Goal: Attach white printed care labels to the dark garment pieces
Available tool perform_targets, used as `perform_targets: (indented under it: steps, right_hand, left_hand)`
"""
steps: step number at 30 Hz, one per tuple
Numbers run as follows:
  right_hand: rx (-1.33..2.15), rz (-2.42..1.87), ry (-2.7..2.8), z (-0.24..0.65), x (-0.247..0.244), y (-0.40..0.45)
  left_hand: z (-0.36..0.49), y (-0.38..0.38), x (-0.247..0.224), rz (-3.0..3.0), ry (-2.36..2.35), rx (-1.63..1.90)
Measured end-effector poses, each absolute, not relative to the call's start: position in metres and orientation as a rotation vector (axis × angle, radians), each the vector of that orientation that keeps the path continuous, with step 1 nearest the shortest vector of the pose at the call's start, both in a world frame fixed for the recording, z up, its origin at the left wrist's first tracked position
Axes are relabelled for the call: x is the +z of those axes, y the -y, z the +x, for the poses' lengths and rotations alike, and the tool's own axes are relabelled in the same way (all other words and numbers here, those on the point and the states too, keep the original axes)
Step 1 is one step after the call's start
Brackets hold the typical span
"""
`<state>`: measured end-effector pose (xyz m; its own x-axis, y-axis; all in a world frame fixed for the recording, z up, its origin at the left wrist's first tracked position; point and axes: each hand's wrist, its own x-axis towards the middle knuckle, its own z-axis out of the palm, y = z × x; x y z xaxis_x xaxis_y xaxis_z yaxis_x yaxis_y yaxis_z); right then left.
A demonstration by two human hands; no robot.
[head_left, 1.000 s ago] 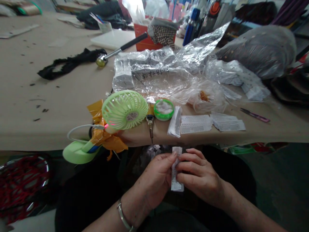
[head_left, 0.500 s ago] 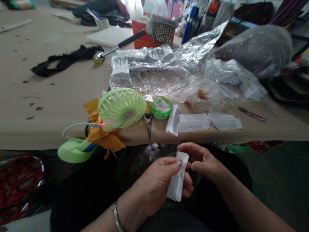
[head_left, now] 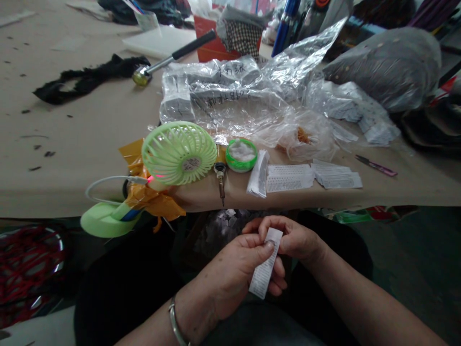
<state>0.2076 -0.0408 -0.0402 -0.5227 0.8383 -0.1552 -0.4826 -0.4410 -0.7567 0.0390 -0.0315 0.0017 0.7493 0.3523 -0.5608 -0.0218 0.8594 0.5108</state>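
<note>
Below the table edge, my left hand (head_left: 241, 264) pinches a narrow bundle of printed paper strips (head_left: 264, 274), thumb on its face and fingers curled behind. My right hand (head_left: 291, 235) is closed around the bundle's upper end, touching the left fingers; its thumb tip is hidden behind the paper. On the table just beyond lie a folded stack of white strips (head_left: 258, 175), a printed sheet stack (head_left: 290, 178) and another fanned stack (head_left: 336, 174). A green round tub (head_left: 241, 156) with white fluffy filling stands beside a soldering iron (head_left: 221, 180) whose tip points toward me.
A green fan (head_left: 180, 154) wrapped in orange tape overhangs the table edge at left. Clear plastic bags (head_left: 230, 101) of paper bundles lie behind, with a pink-handled blade (head_left: 376, 166) at right. Farther back are a hammer-like tool (head_left: 173, 57) and black fabric (head_left: 86, 79).
My right hand has moved left and closed against the upper end of the paper strips; before, its fingers were apart. My left hand keeps its hold. The view has shifted slightly.
</note>
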Motion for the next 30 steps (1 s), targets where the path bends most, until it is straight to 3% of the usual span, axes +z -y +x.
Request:
perform_targets:
  steps: [5, 11, 14, 17, 24, 30]
  right_hand:
    - [1.791, -0.93, 1.07, 0.205, -0.032, 0.048]
    - [0.885, -1.337, 1.641, 0.194, -0.007, 0.059]
    - [0.717, -1.356, 1.786, 0.189, -0.003, 0.059]
    - [0.76, -1.393, 1.709, 0.184, -0.005, 0.059]
    - [1.303, -1.341, 1.12, 0.169, -0.01, 0.048]
    - [1.383, -1.289, 1.021, 0.153, -0.011, 0.04]
  left_hand:
    - [0.037, 0.029, 0.003, 0.503, -0.728, 0.278]
    - [0.03, 0.026, 0.004, 0.505, -0.776, 0.332]
    - [0.028, 0.027, 0.004, 0.513, -0.806, 0.356]
    - [0.025, 0.029, 0.004, 0.502, -0.819, 0.378]
    - [0.015, 0.03, 0.003, 0.611, -0.882, 0.436]
    - [0.01, 0.029, 0.009, 0.726, -0.947, 0.515]
